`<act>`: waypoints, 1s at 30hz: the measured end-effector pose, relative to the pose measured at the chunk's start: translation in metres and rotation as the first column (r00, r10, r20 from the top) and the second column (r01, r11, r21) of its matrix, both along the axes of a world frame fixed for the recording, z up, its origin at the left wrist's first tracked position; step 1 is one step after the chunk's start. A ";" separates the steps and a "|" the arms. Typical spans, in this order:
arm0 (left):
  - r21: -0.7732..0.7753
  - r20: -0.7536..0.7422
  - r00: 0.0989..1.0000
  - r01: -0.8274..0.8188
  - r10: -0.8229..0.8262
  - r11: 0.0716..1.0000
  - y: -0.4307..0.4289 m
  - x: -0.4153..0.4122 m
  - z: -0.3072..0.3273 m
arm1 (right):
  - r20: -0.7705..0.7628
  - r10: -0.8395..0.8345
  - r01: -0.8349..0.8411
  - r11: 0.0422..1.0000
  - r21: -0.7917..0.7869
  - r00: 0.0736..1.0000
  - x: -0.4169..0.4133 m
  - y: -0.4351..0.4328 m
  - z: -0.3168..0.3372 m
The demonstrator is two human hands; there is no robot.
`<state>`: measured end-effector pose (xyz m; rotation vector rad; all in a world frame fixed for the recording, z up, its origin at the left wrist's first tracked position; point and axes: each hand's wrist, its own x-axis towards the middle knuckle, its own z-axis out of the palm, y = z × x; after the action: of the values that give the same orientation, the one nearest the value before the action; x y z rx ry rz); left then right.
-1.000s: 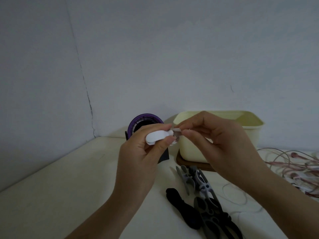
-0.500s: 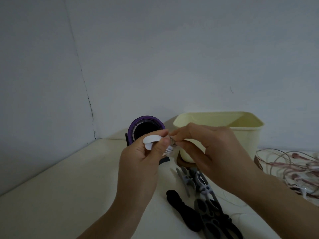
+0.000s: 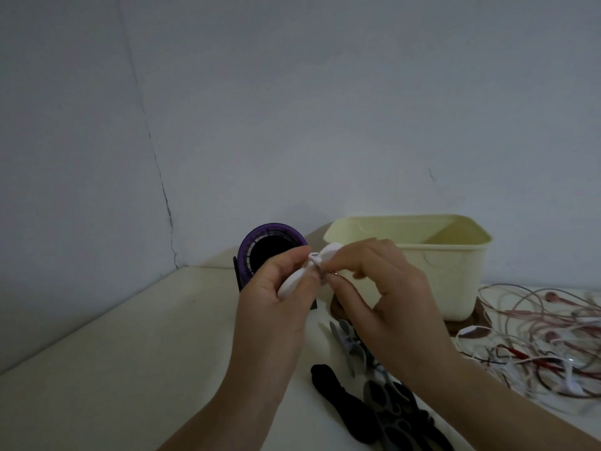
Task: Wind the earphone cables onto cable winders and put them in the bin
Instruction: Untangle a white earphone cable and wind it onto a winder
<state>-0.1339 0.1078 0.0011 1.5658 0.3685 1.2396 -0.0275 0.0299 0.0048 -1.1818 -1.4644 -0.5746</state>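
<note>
Both hands meet above the table in front of the cream bin (image 3: pixel 455 288). My left hand (image 3: pixel 273 307) grips a white cable winder (image 3: pixel 292 283) that tilts up to the right. My right hand (image 3: pixel 383 294) pinches the winder's upper end and the white earphone cable wrapped round its middle. A tangle of pink, white and red earphone cables (image 3: pixel 540 340) lies on the table to the right. Spare grey and black winders (image 3: pixel 383 392) lie below my right wrist.
A purple round fan (image 3: pixel 270 252) stands left of the bin, partly behind my left hand. The bin rests on a dark wooden base (image 3: pixel 461 325). Walls meet in a corner at the table's far left. Bare table stretches out to the left.
The winder has turned from lying flat to tilting up to the right. My right hand's fingers have moved over its upper end, and both hands sit slightly lower and closer together.
</note>
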 end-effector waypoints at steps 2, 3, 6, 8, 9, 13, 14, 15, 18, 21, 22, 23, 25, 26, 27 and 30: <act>0.056 -0.013 1.000 -0.010 0.011 0.998 -0.003 -0.002 0.002 | -0.159 0.092 -0.099 0.994 -0.036 0.983 -0.007 -0.002 0.000; 0.086 -0.020 1.000 -0.020 0.022 0.996 -0.003 -0.003 0.002 | -0.259 0.135 -0.155 0.986 -0.058 0.956 -0.010 -0.002 0.001; 0.169 -0.052 0.996 -0.065 0.075 0.984 -0.004 -0.004 0.001 | -0.533 0.209 -0.302 0.949 -0.092 0.820 -0.015 -0.002 0.003; 0.194 -0.057 0.995 -0.073 0.085 0.978 -0.005 -0.002 -0.001 | -0.672 0.255 -0.401 0.913 -0.069 0.696 -0.013 -0.002 0.006; 0.198 -0.059 0.995 -0.072 0.085 0.977 -0.005 -0.002 -0.002 | -0.712 0.275 -0.444 0.894 -0.057 0.645 -0.012 -0.003 0.007; 0.172 -0.045 0.998 -0.023 0.032 0.985 -0.004 -0.002 -0.002 | -0.783 0.268 -0.514 0.854 -0.076 0.561 -0.011 -0.002 0.007; 0.143 -0.034 0.999 0.008 -0.003 0.990 -0.003 -0.002 -0.001 | -0.790 0.258 -0.510 0.856 -0.080 0.556 -0.010 -0.001 0.007; 0.097 -0.014 0.999 0.037 -0.036 0.995 -0.002 -0.001 -0.001 | -0.792 0.249 -0.504 0.860 -0.084 0.557 -0.009 -0.001 0.007; -0.101 0.111 0.987 0.123 -0.112 0.987 -0.003 0.001 0.000 | -0.769 0.235 -0.487 0.866 -0.112 0.595 -0.008 -0.001 0.008; -0.207 0.137 0.986 0.127 -0.100 0.970 -0.006 0.003 0.001 | -0.724 0.219 -0.459 0.875 -0.150 0.654 -0.011 -0.002 0.009; -0.234 0.141 0.985 0.135 -0.104 0.963 -0.008 0.003 0.002 | -0.717 0.218 -0.456 0.876 -0.155 0.662 -0.011 -0.002 0.009; -0.258 0.147 0.983 0.145 -0.110 0.955 -0.009 0.003 0.002 | -0.715 0.220 -0.458 0.875 -0.156 0.664 -0.011 -0.002 0.009; -0.293 0.171 0.977 0.174 -0.127 0.940 -0.010 0.003 0.005 | -0.714 0.219 -0.460 0.873 -0.161 0.665 -0.009 -0.003 0.010; -0.305 0.180 0.974 0.186 -0.135 0.934 -0.010 0.003 0.006 | -0.712 0.213 -0.456 0.874 -0.168 0.670 -0.008 -0.003 0.010; -0.314 0.185 0.972 0.200 -0.146 0.928 -0.009 0.003 0.006 | -0.705 0.204 -0.450 0.875 -0.180 0.679 -0.008 -0.003 0.010; -0.336 0.198 0.962 0.248 -0.189 0.909 -0.010 0.002 0.008 | -0.670 0.178 -0.428 0.875 -0.227 0.721 -0.007 -0.005 0.011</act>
<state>-0.1316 0.0981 0.0094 1.1510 0.2852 1.0474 -0.0344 0.0249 0.0161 -1.2130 -1.1469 0.3490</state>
